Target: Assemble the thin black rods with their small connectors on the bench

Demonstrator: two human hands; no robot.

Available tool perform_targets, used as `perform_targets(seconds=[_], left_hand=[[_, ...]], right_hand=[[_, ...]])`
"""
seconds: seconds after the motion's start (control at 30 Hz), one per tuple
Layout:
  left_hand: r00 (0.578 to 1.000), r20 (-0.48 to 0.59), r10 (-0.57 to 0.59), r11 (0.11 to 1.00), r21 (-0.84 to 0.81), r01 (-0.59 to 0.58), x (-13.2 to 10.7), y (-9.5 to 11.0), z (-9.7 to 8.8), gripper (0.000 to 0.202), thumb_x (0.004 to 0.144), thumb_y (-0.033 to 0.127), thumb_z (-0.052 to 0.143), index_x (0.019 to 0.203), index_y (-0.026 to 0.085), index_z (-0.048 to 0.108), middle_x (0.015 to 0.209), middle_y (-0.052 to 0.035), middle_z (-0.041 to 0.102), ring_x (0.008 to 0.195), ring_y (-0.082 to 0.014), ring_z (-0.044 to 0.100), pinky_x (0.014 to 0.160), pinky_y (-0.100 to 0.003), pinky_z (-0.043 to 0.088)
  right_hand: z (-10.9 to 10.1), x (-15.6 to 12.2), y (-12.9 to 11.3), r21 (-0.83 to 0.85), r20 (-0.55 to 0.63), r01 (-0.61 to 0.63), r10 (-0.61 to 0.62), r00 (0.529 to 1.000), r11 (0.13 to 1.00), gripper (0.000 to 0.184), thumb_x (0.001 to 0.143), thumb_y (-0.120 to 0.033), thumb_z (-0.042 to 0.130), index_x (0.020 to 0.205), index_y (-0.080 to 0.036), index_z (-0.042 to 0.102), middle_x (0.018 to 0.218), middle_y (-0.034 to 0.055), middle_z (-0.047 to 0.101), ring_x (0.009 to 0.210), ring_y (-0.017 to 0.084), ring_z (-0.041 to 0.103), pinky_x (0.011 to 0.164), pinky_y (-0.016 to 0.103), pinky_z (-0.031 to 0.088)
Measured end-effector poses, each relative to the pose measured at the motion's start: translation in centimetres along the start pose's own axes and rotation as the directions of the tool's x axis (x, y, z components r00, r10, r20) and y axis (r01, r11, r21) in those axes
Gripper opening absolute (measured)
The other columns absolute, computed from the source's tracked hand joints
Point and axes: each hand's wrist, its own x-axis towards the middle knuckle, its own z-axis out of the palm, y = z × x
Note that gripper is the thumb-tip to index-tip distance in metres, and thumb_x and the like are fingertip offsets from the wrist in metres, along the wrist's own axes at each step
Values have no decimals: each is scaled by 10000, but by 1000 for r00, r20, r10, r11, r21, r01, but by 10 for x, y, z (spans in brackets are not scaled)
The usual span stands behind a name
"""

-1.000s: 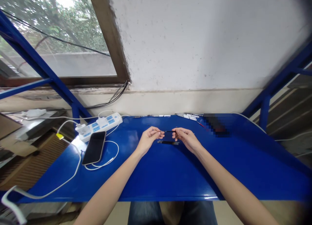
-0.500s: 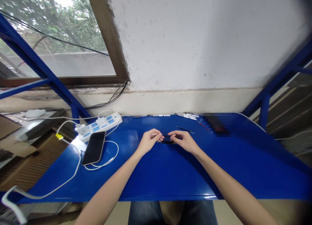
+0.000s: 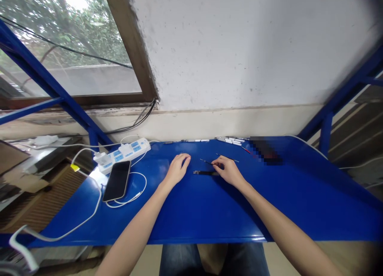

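Change: left hand [image 3: 178, 169] has drawn back from the thin black rod [image 3: 208, 162], now loosely curled and empty.
Right hand [image 3: 229, 171]: fingers closed over the rod's end, probably gripping it; view too small to be sure.
Nearby: black rods [image 3: 206, 172] lying just nearer, on the blue metal bench [image 3: 209, 220].

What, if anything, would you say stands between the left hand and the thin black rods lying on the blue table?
Nothing visible does: the left hand rests on the blue table just to the left of the thin black rods.
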Motion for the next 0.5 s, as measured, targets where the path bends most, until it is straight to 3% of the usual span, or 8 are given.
perform_targets(seconds=[0.13, 0.3, 0.5], left_hand=[[1000, -22, 10, 983, 181, -6, 4, -23, 0, 293, 919, 325, 443, 1040, 172, 661, 1227, -133, 611, 1198, -275, 501, 1051, -469, 344], [999, 35, -33, 961, 276, 22, 7, -42, 6, 353, 908, 294, 434, 1170, 138, 610, 1354, -161, 524, 1329, -297, 387, 1101, -519, 262], [998, 44, 46, 954, 296, -57, 7, -47, 7, 309, 874, 166, 425, 1069, 136, 663, 1206, -162, 629, 1172, -285, 539, 1039, -499, 367]], right_hand=[[2, 0, 8, -67, 8, -21, 22, 1000, 998, 195, 783, -148, 527, 844, -184, 708, 776, 40, 605, 663, 154, 562, 665, 290, 457], [8, 1, 15, -130, 60, 4, 4, 998, 992, 223, 783, -97, 518, 863, -160, 716, 795, 53, 616, 695, 163, 564, 685, 293, 455], [15, 1, 12, -135, 86, 32, -20, 996, 990, 245, 776, -78, 538, 894, -183, 725, 819, 52, 623, 730, 163, 565, 712, 295, 465]])
